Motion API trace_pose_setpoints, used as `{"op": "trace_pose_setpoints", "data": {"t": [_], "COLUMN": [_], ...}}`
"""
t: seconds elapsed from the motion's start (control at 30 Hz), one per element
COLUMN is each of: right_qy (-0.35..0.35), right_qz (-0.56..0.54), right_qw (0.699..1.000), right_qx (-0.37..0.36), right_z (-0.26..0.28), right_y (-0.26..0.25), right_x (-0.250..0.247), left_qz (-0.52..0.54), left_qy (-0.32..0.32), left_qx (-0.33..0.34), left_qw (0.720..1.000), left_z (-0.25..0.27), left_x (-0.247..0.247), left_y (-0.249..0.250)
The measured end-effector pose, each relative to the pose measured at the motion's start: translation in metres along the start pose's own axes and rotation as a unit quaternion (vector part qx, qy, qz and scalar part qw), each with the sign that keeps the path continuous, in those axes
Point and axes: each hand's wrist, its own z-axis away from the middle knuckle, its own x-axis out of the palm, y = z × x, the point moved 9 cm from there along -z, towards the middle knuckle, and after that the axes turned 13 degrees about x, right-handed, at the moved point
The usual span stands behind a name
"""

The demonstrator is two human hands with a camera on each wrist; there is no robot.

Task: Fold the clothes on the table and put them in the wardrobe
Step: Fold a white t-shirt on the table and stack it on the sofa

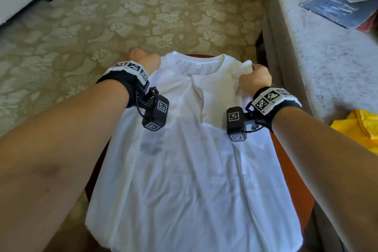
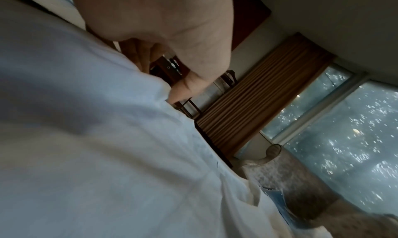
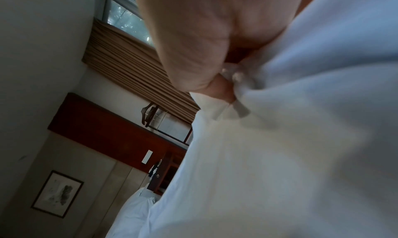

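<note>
- A white T-shirt lies spread over a small reddish-brown table, collar at the far end, hem hanging over the near edge
- The left hand is at the shirt's far left shoulder, fingers curled around the cloth; the left wrist view shows the thumb and fingers closed against the white fabric
- The right hand grips the far right shoulder, a bunch of cloth pinched up between thumb and fingers; the right wrist view shows the fabric gathered into the closed fist
- The shirt's middle shows a raised crease running down from the collar
- A yellow garment lies to the right, on a grey sofa, beside the table
- A blue booklet rests further back on the sofa
- Patterned carpet covers the floor beyond the table
</note>
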Motion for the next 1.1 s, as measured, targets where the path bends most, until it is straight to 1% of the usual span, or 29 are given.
{"op": "trace_pose_setpoints", "data": {"t": [0.03,0.1,0.2,0.27,0.3,0.43,0.57,0.6,0.67,0.73,0.8,0.83,0.9,0.93,1.0,1.1], "right_qy": [-0.003,0.002,0.016,0.038,0.046,0.051,0.056,0.055,0.054,0.055,0.049,0.043,0.034,0.03,0.021,0.018], "right_qz": [0.008,0.037,0.092,0.124,0.115,-0.024,-0.067,-0.069,-0.069,-0.079,-0.102,-0.111,-0.122,-0.13,-0.138,-0.144], "right_qw": [1.0,0.999,0.996,0.992,0.992,0.998,0.996,0.996,0.996,0.995,0.993,0.992,0.991,0.99,0.99,0.989], "right_qx": [0.01,0.012,0.012,0.0,-0.003,0.018,0.021,0.027,0.035,0.037,0.039,0.04,0.041,0.041,0.038,0.036], "right_z": [-0.004,-0.012,-0.022,-0.026,-0.028,-0.03,-0.035,-0.037,-0.04,-0.045,-0.051,-0.055,-0.061,-0.063,-0.069,-0.075], "right_y": [-0.001,-0.005,-0.01,-0.017,-0.019,-0.017,-0.018,-0.017,-0.018,-0.022,-0.029,-0.031,-0.036,-0.037,-0.039,-0.039], "right_x": [0.0,-0.001,-0.003,-0.003,-0.003,-0.003,-0.001,-0.002,-0.005,-0.009,-0.011,-0.011,-0.008,-0.006,-0.002,0.001], "left_qz": [-0.046,-0.105,-0.178,-0.191,-0.169,-0.123,-0.095,-0.083,-0.057,-0.067,-0.099,-0.121,-0.137,-0.138,-0.122,-0.06], "left_qy": [0.007,-0.021,-0.131,-0.171,-0.176,-0.146,-0.077,-0.064,-0.061,-0.082,-0.134,-0.17,-0.238,-0.256,-0.265,-0.22], "left_qx": [0.027,0.064,0.092,0.104,0.11,0.148,0.188,0.188,0.164,0.138,0.09,0.066,0.039,0.028,0.016,0.008], "left_qw": [0.999,0.992,0.971,0.961,0.963,0.97,0.975,0.977,0.983,0.985,0.982,0.976,0.961,0.956,0.956,0.974], "left_z": [-0.005,-0.013,-0.027,-0.033,-0.034,-0.04,-0.05,-0.052,-0.061,-0.068,-0.069,-0.068,-0.066,-0.065,-0.068,-0.082], "left_x": [-0.005,-0.004,0.007,0.007,0.005,0.006,0.007,0.007,0.008,0.011,0.015,0.019,0.027,0.03,0.034,0.033], "left_y": [0.005,0.011,0.017,0.022,0.025,0.03,0.034,0.035,0.03,0.028,0.027,0.025,0.027,0.027,0.025,0.022]}}
